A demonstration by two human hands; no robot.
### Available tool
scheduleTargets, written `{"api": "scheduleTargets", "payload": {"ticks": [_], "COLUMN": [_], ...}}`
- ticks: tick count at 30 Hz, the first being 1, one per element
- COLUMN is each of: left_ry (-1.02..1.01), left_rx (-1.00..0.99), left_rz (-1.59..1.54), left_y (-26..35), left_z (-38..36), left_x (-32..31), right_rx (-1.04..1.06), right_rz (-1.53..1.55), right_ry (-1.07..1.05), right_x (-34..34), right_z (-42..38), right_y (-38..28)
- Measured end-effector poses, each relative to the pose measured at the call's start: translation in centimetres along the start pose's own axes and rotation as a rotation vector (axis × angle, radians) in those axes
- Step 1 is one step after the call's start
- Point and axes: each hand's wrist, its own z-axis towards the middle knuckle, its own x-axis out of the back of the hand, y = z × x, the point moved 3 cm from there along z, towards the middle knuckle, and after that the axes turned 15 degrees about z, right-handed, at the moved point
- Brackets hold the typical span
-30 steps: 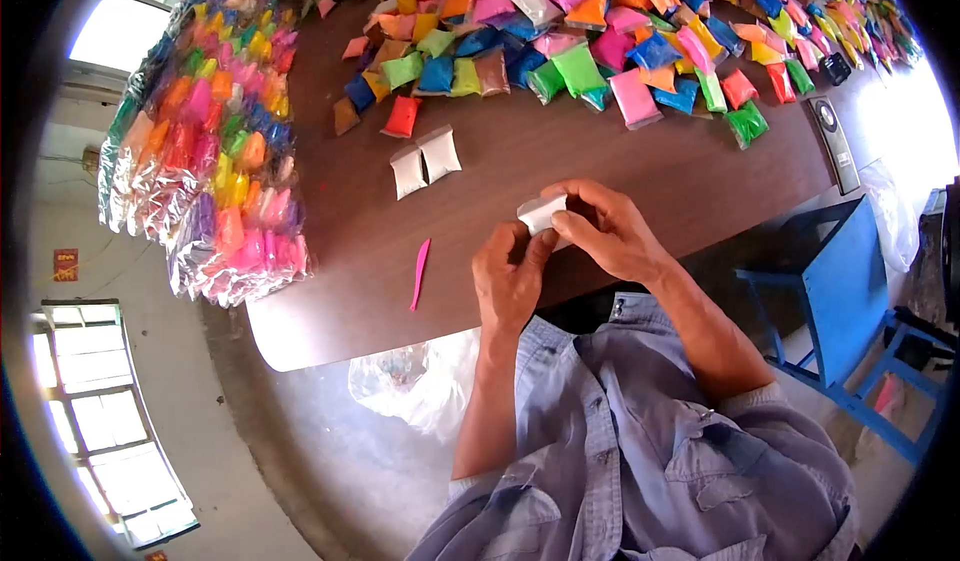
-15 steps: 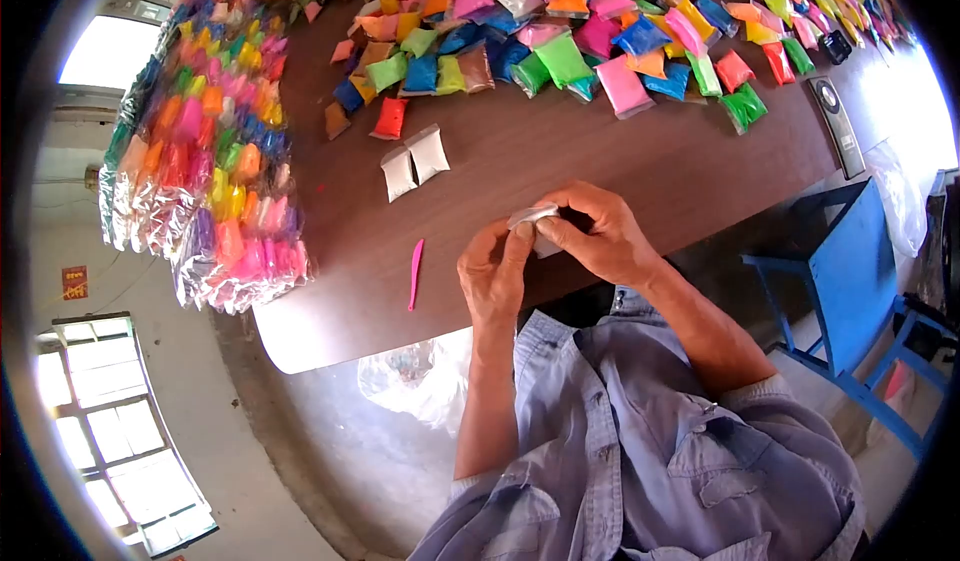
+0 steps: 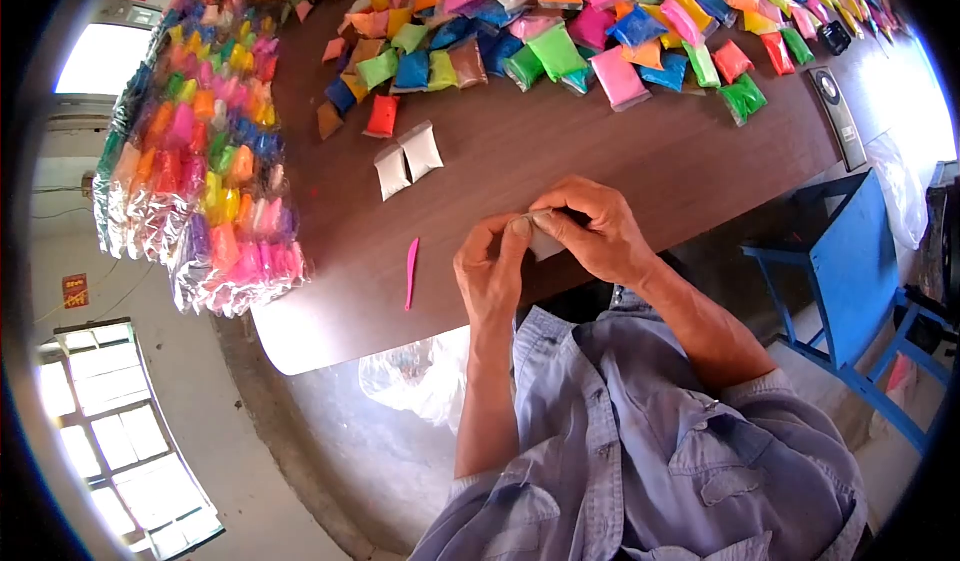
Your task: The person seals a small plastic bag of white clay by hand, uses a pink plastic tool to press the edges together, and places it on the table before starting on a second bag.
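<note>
Both my hands meet over the near edge of a dark brown table [image 3: 600, 161]. My left hand [image 3: 490, 276] and my right hand [image 3: 590, 226] pinch a small white packet [image 3: 543, 244] between thumbs and fingertips; most of the packet is hidden by my fingers. Two more white packets [image 3: 408, 157] lie side by side on the table beyond my hands. A thin pink stick-like tool [image 3: 410, 273] lies to the left of my left hand, near the table's edge.
Several small coloured packets [image 3: 560, 31] cover the far part of the table. A stack of clear bags filled with coloured packets [image 3: 200, 151] sits at the left end. A black remote-like device [image 3: 836, 116] lies at right. A blue stool [image 3: 850, 291] stands beside me.
My hands have closed in around the white packet, which showed more plainly a second ago and is now mostly covered. The view has shifted slightly.
</note>
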Motion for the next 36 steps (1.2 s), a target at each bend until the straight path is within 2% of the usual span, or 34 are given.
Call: {"api": "scheduleTargets", "payload": {"ticks": [4, 6, 10, 12, 16, 18, 27, 34, 36], "left_ry": [0.032, 0.072, 0.090, 0.077, 0.044, -0.069, 0.041, -0.001, -0.012], "left_rx": [-0.017, -0.045, -0.007, -0.021, 0.019, -0.015, -0.060, -0.043, -0.139], "left_rz": [0.031, -0.028, -0.066, 0.034, -0.012, 0.151, 0.021, 0.055, 0.132], "left_y": [-0.9, -0.6, -0.4, 0.8, 1.2, 0.0, -0.5, 0.6, 0.9], "left_z": [0.2, 0.1, 0.0, -0.1, -0.2, 0.1, -0.2, -0.4, -0.3], "left_x": [0.1, 0.0, 0.1, -0.1, -0.3, -0.1, 0.0, -0.4, -0.6], "right_rx": [-0.004, 0.066, 0.028, 0.004, 0.011, 0.053, 0.084, -0.031, 0.030], "right_rz": [-0.039, -0.140, -0.143, -0.103, -0.076, -0.069, -0.145, -0.028, -0.093], "right_ry": [0.005, 0.004, -0.058, -0.034, 0.054, 0.086, -0.027, 0.033, 0.088], "right_x": [-0.5, -0.6, -0.6, -0.5, -0.2, -0.1, -0.8, -0.3, 0.0], "right_z": [0.2, 0.1, 0.1, 0.1, -0.3, -0.2, 0.1, -0.3, -0.3], "right_y": [-0.5, -0.9, -0.6, -0.6, 0.1, -0.1, -1.3, -0.6, -0.8]}}
